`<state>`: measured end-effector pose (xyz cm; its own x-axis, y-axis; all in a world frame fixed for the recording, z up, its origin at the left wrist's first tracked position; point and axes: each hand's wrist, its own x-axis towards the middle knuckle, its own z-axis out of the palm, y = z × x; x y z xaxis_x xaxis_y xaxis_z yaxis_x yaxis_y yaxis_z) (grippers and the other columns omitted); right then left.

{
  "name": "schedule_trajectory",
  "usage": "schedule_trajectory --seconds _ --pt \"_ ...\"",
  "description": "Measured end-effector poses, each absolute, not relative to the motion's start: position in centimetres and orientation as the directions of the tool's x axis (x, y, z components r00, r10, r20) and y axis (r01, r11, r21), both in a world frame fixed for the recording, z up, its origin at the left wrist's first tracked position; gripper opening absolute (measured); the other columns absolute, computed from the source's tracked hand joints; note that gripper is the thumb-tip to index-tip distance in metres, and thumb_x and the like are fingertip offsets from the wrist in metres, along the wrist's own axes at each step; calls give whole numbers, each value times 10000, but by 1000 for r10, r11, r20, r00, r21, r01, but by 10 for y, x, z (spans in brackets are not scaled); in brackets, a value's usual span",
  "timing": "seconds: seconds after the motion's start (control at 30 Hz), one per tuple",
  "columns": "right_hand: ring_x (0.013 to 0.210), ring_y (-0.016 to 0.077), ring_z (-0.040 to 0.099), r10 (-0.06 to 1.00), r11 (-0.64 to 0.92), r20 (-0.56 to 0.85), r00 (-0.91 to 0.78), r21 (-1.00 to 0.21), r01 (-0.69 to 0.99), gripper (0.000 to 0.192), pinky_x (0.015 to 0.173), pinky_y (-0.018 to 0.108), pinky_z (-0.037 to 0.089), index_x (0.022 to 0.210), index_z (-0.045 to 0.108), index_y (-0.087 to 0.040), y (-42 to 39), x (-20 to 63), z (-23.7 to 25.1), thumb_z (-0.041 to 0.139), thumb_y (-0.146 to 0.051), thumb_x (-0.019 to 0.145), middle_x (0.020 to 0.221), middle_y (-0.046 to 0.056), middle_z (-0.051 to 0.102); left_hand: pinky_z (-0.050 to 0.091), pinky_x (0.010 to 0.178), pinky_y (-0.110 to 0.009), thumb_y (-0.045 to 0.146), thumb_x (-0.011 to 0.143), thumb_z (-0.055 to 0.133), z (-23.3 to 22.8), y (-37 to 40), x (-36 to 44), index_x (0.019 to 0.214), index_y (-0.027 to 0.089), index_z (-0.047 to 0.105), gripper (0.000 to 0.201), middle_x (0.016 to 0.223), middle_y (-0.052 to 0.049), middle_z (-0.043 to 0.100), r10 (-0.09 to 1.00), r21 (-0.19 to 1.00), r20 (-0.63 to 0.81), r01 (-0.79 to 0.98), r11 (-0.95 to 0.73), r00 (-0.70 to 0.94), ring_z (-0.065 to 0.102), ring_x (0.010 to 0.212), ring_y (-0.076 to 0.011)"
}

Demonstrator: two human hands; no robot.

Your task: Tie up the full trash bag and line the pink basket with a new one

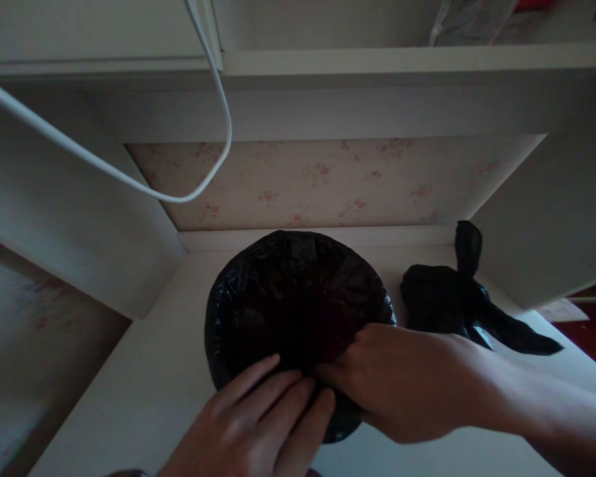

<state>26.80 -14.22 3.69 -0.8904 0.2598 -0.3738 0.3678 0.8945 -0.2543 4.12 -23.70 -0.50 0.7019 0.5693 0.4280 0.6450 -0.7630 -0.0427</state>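
A black trash bag (298,255) lines a round bin, its edge folded over the rim and its mouth facing up. The bin itself is hidden beneath the plastic. My left hand (258,424) lies over the near rim, its fingers curled on the bag's edge. Beside it, my right hand (377,377) is closed on the bag at the near right of the rim, with the thumb side toward the inside. The fingertips of my right hand are partly hidden in the dark plastic.
A knotted black plastic bag (437,298) lies to the right on the white surface (144,384). A white cable (179,197) loops down at upper left. Behind stand white panels and floral wallpaper (322,185), with a shelf edge (402,61) above.
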Motion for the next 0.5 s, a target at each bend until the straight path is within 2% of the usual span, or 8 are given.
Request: schedule_trajectory --seconds 0.1,0.17,0.2,0.23,0.3,0.37,0.43,0.5 --pt "781 317 779 231 866 -433 -871 -318 387 362 593 360 494 1112 768 -107 -145 265 43 667 -412 945 934 154 812 556 714 -357 352 1119 290 -25 -241 63 1135 136 709 472 886 -44 804 618 -52 513 740 -670 596 734 744 -193" --pt "1027 340 763 208 838 -376 -903 -407 363 527 815 405 570 1231 746 -120 -143 273 45 773 -496 863 1119 170 801 494 580 -390 364 1104 337 -32 -239 62 998 161 702 431 742 -22 740 634 -41 482 739 -673 604 675 615 -202" --pt "1182 345 712 200 833 -321 -926 -441 333 617 968 433 549 1325 707 -133 -141 280 45 813 -484 829 1255 174 764 467 550 -397 376 1088 393 -32 -237 58 931 182 686 385 691 -6 701 637 -24 456 725 -689 621 645 578 -204" --pt "1325 345 628 199 834 -266 -943 -459 305 698 1117 464 472 1408 657 -150 -138 288 43 840 -457 808 1384 172 703 453 541 -395 377 1066 462 -31 -234 52 877 199 665 329 664 7 672 635 -4 418 701 -713 649 624 562 -204" --pt "1504 348 445 217 844 -225 -950 -445 299 852 1288 527 243 1514 564 -179 -133 302 38 887 -431 766 1547 157 579 493 626 -377 268 1006 588 -23 -224 34 818 222 630 198 686 26 671 634 44 323 658 -752 703 633 599 -193" --pt "1556 370 350 251 854 -266 -931 -392 342 996 1316 582 101 1559 506 -191 -128 313 33 946 -418 695 1596 158 522 526 883 -380 72 941 596 -13 -211 11 822 238 637 208 766 42 714 647 88 244 647 -757 723 683 718 -175" --pt "1542 382 373 277 858 -297 -914 -351 375 1041 1310 598 102 1562 501 -191 -124 316 30 975 -374 654 1582 165 538 386 1172 -460 -44 885 524 -6 -196 -14 896 266 694 354 903 46 773 673 81 217 674 -734 707 727 936 -182" --pt "1452 369 503 299 857 -292 -909 -336 390 888 1275 565 241 1495 583 -185 -123 312 29 946 -293 691 1488 169 629 247 1264 -581 -74 848 468 -4 -184 -39 1024 294 741 491 1112 16 800 701 -3 224 720 -694 677 700 1169 -233"
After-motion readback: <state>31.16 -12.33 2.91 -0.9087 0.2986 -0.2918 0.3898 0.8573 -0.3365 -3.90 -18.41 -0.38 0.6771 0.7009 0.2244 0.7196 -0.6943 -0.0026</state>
